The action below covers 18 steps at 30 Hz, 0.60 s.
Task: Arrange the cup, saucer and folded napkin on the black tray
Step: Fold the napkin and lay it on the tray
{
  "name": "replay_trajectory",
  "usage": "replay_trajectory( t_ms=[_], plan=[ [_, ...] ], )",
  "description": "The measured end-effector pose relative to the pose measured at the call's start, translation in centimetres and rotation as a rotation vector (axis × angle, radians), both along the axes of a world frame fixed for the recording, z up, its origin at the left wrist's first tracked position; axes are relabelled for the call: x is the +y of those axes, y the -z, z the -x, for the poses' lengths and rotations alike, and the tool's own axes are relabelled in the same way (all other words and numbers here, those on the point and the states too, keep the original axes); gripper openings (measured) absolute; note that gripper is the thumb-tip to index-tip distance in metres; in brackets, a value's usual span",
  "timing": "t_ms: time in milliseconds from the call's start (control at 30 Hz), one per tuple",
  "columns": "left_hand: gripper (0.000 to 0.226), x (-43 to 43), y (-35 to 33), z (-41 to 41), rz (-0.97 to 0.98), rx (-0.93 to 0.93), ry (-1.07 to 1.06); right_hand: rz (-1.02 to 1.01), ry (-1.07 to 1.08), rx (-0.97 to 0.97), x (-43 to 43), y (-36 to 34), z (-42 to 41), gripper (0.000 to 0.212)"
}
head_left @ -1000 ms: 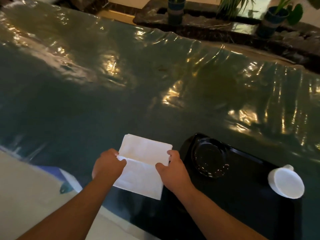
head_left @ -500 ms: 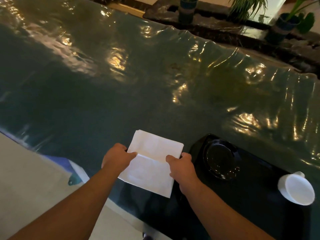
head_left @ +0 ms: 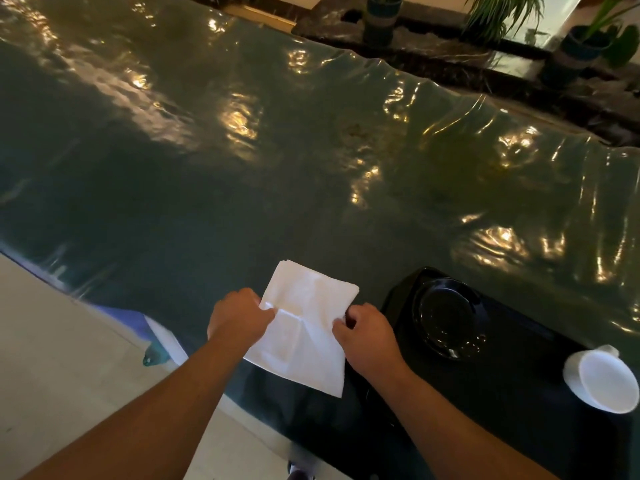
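Observation:
A white napkin (head_left: pixel 304 323) lies on the dark green table cover, just left of the black tray (head_left: pixel 519 386). A crease runs across its middle. My left hand (head_left: pixel 239 318) pinches the napkin's left edge at the crease. My right hand (head_left: pixel 367 332) grips its right edge at the same height. A black saucer (head_left: pixel 446 317) sits in the tray's far left corner. A white cup (head_left: pixel 602 381) lies tipped on its side at the tray's right, its mouth facing me and its handle at the back.
The table (head_left: pixel 242 168) is covered with glossy, wrinkled green plastic. Its near edge runs diagonally at the lower left, with pale floor (head_left: pixel 52 358) below. Potted plants (head_left: pixel 575 53) stand on a dark ledge beyond the far edge.
Both hands stay on the napkin's side edges. The right hand has closed tighter and the napkin's right edge has bunched slightly. The camera has shifted, so everything sits further right in view.

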<state>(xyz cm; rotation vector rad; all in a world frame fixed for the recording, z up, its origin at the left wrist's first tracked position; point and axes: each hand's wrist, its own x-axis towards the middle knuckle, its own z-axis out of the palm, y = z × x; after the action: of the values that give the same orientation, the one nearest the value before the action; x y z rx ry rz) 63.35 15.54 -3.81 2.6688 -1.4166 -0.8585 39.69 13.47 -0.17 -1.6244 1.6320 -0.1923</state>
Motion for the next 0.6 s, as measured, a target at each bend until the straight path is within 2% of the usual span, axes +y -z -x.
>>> replay_trajectory(
  t_ms=[67, 167, 333, 467, 600],
  plan=[
    [0.044, 0.0, -0.1, 0.3, -0.013, 0.010, -0.005, -0.037, 0.026, -0.106, -0.6, -0.5, 0.2, 0.026],
    [0.043, 0.0, 0.0, 0.6, -0.039, 0.028, -0.029, -0.231, 0.157, -0.365, -1.2, -1.3, 0.5, 0.022],
    [0.049, -0.1, 0.0, 1.3, -0.029, 0.048, -0.072, -0.455, 0.382, -0.667, -1.0, -2.1, 0.2, 0.022],
    [0.055, -0.3, 0.0, 2.0, 0.045, 0.115, -0.082, -0.515, 0.437, -0.774, -1.1, -3.4, 0.2, 0.023],
    [0.077, -1.1, -1.0, 3.1, 0.061, 0.250, -0.068, -0.534, 0.444, -0.855, -1.8, -5.2, 0.9, 0.023]
  ],
)
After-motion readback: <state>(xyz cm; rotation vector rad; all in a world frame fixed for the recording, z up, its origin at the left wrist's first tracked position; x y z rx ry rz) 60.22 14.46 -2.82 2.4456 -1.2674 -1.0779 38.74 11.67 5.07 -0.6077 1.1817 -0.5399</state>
